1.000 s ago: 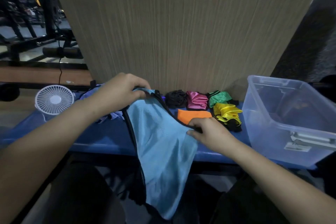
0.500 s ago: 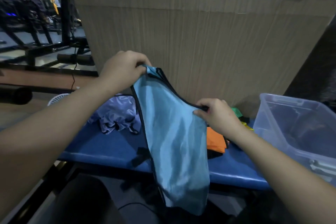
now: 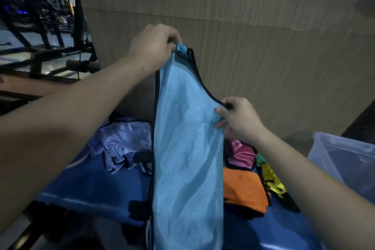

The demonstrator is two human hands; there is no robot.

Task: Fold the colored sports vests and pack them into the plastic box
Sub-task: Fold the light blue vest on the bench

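Head view: light blue sports vest (image 3: pixel 186 148) held up in the air in front of the worktop (image 3: pixel 91 184), hanging long and limp, lower end dropping past the worktop's front edge. Left hand (image 3: pixel 152 46) pinching the top shoulder strap, fingers (image 3: pixel 172 36) curled tightly around it, above the vest. Right hand (image 3: pixel 237 117) pinching the black-trimmed edge lower down on the vest's right side, thumb and fingers closed on the cloth.

Thin, shiny mesh cloth, judged very light, soft and likely slippery; no stiffness, so prone to sagging and sliding out of a loose fold. Best held at the black binding along straps and armholes, where the edge gives more to grip.

Right of the blue vest on the worktop: folded orange vest (image 3: pixel 243 191), pink vest (image 3: pixel 241 154), yellow vest (image 3: pixel 272 180), a sliver of a green vest (image 3: pixel 260 159). Left of the blue vest: crumpled lilac vest (image 3: pixel 121 144). Clear plastic box (image 3: pixel 345 160) at far right.
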